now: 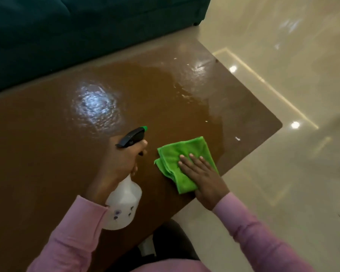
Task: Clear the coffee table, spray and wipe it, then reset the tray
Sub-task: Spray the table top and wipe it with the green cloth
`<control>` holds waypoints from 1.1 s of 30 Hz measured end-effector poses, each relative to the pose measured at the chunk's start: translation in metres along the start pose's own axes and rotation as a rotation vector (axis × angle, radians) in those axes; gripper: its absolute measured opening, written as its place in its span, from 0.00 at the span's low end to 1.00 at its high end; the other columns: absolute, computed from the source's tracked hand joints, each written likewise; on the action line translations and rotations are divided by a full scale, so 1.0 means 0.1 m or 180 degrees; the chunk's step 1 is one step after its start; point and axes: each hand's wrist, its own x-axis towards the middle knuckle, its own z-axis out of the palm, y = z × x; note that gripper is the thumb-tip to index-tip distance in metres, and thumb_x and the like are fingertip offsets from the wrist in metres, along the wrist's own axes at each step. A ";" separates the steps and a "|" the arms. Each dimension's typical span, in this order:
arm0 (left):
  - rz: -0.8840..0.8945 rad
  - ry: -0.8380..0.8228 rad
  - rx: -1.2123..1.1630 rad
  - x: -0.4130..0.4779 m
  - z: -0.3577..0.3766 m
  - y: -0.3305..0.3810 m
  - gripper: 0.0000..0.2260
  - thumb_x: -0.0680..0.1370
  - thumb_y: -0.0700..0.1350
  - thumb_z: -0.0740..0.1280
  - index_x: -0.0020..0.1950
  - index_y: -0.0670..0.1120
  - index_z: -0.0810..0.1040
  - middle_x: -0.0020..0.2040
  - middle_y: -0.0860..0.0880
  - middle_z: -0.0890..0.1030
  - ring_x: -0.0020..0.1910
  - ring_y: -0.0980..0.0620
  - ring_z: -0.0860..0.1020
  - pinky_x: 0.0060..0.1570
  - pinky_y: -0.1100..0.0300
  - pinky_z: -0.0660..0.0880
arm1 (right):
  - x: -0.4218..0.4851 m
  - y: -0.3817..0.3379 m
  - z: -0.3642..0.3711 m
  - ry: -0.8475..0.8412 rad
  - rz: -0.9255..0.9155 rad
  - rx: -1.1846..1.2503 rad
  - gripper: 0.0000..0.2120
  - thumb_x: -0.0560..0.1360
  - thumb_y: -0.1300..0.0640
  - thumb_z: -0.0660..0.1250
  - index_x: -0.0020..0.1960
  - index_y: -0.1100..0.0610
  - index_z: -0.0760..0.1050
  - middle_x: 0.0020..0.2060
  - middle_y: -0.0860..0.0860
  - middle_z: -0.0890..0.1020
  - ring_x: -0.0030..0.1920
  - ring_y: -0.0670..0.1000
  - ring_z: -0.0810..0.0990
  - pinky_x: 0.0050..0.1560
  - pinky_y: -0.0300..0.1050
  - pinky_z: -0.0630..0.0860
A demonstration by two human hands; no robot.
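Table [47, 146] in front of you is cleared and wet. Your right hand [202, 179] lies flat and open on the cloth [177, 154] near its corner; your left hand [120, 161] grips the sprayer [124, 201]. Wiping remains, then the tray, not in view.

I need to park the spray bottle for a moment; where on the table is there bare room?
The coffee table is bare left of the left hand and spray bottle, and along the far side toward the sofa, though it looks wet there. It is crowded only near the front right corner, where the right hand presses the green cloth.
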 end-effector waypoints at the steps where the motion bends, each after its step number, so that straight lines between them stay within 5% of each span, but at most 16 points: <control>1: 0.0012 0.0010 0.0075 0.00 0.06 0.02 0.07 0.79 0.42 0.67 0.50 0.38 0.80 0.42 0.38 0.82 0.17 0.51 0.69 0.21 0.59 0.69 | 0.00 0.28 -0.08 0.0052 0.0100 -0.0020 0.37 0.63 0.56 0.54 0.74 0.53 0.60 0.72 0.53 0.67 0.72 0.59 0.64 0.72 0.51 0.52; 6: 0.0091 0.0126 0.0486 -0.04 0.27 0.07 0.07 0.79 0.44 0.67 0.41 0.51 0.77 0.41 0.34 0.82 0.19 0.49 0.71 0.26 0.56 0.71 | 0.07 1.33 -0.49 0.0200 0.1443 0.0064 0.38 0.63 0.59 0.53 0.74 0.56 0.60 0.74 0.55 0.62 0.75 0.62 0.59 0.74 0.53 0.48; 10: -0.0002 0.0052 0.0513 0.00 0.33 0.06 0.06 0.78 0.44 0.68 0.44 0.43 0.80 0.41 0.35 0.82 0.20 0.47 0.71 0.28 0.53 0.72 | 0.05 0.79 -0.25 0.0318 0.0894 -0.0151 0.37 0.63 0.54 0.52 0.72 0.58 0.66 0.71 0.55 0.69 0.71 0.64 0.66 0.74 0.53 0.52; 14: -0.0053 -0.0216 0.0479 0.10 0.42 0.09 0.06 0.79 0.42 0.67 0.45 0.41 0.80 0.41 0.38 0.82 0.18 0.48 0.70 0.23 0.57 0.70 | -0.28 0.12 0.05 0.0112 0.0117 -0.0053 0.35 0.66 0.53 0.57 0.74 0.53 0.62 0.73 0.50 0.65 0.74 0.56 0.61 0.72 0.54 0.53; 17: -0.0078 -0.0340 0.0468 0.16 0.52 0.12 0.08 0.79 0.42 0.67 0.49 0.38 0.80 0.41 0.37 0.82 0.19 0.49 0.70 0.24 0.56 0.70 | -0.39 0.41 -0.05 0.0021 0.0070 0.0039 0.34 0.68 0.54 0.57 0.74 0.52 0.61 0.73 0.49 0.65 0.74 0.55 0.62 0.73 0.52 0.52; 22: -0.0033 -0.0374 0.0586 0.18 0.59 0.10 0.10 0.78 0.44 0.68 0.50 0.37 0.80 0.41 0.29 0.80 0.21 0.46 0.71 0.26 0.55 0.71 | -0.11 1.50 -0.44 0.0321 0.1356 0.0135 0.35 0.66 0.59 0.52 0.75 0.51 0.58 0.74 0.50 0.60 0.75 0.60 0.59 0.75 0.49 0.47; 25: -0.0063 -0.0420 0.0619 0.18 0.61 0.11 0.10 0.78 0.45 0.68 0.49 0.38 0.80 0.42 0.28 0.79 0.22 0.45 0.72 0.27 0.55 0.72 | 0.15 1.46 -0.53 0.0334 0.1683 0.0142 0.36 0.65 0.56 0.51 0.75 0.55 0.61 0.75 0.53 0.61 0.76 0.60 0.56 0.75 0.52 0.46; 30: -0.0117 -0.0439 0.0561 0.25 0.72 0.16 0.05 0.79 0.44 0.68 0.47 0.42 0.80 0.42 0.30 0.80 0.20 0.47 0.71 0.27 0.54 0.71 | 0.02 0.67 -0.17 0.0160 0.0171 -0.0150 0.37 0.62 0.54 0.54 0.73 0.56 0.65 0.72 0.52 0.69 0.72 0.59 0.64 0.72 0.55 0.53; 33: -0.0164 -0.0433 0.0598 0.30 0.79 0.17 0.10 0.78 0.43 0.68 0.49 0.36 0.80 0.42 0.30 0.80 0.20 0.46 0.71 0.27 0.53 0.71 | -0.10 0.92 -0.24 0.0129 0.0091 -0.0036 0.37 0.63 0.56 0.55 0.73 0.53 0.63 0.72 0.50 0.66 0.73 0.57 0.63 0.72 0.52 0.52</control>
